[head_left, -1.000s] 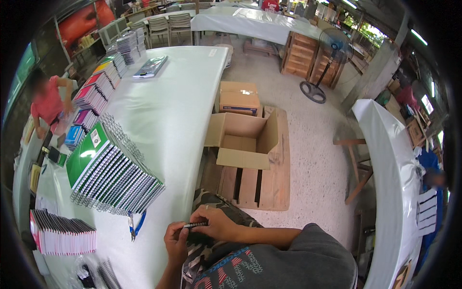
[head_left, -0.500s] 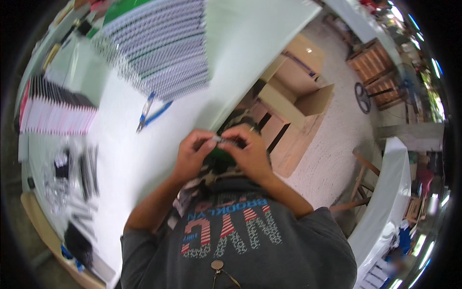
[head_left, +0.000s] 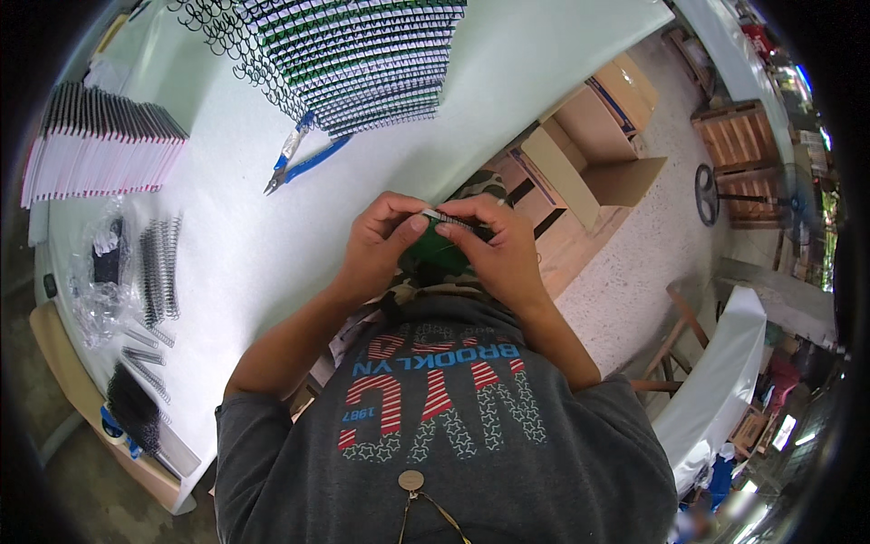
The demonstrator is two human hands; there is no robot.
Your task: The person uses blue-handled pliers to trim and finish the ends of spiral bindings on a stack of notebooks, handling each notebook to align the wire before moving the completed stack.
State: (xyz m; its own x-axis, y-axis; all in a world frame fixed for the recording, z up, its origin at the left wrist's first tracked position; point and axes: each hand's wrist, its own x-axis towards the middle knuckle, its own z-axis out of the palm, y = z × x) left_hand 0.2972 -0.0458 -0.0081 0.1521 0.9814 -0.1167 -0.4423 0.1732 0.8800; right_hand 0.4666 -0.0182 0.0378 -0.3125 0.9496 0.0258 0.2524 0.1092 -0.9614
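Observation:
Both my hands are together at the table's edge, in front of my body. Between them is a spiral-bound notebook with a green cover [head_left: 438,252], its dark wire coil [head_left: 450,218] uppermost. My left hand [head_left: 382,238] pinches the left end of the bound edge with thumb and fingertips. Farther right along the coil, my right hand [head_left: 501,243] grips with thumb and forefinger. Most of the notebook is hidden below my hands. Blue-handled cutting pliers [head_left: 317,163] lie on the table beyond, touching or close to a stack of coil-bound notebooks [head_left: 362,68].
On the white table [head_left: 245,245], another stack of notebooks [head_left: 109,150] stands at the far left. Nearer are loose wire coils [head_left: 159,267], crumpled clear plastic [head_left: 95,313] and a dark bundle of coils [head_left: 133,399]. Right of the table stands an open cardboard box [head_left: 580,168].
The whole view has shifted, so the table things sit higher in the picture. My hands remain together at the bound edge, keeping hold of the notebook.

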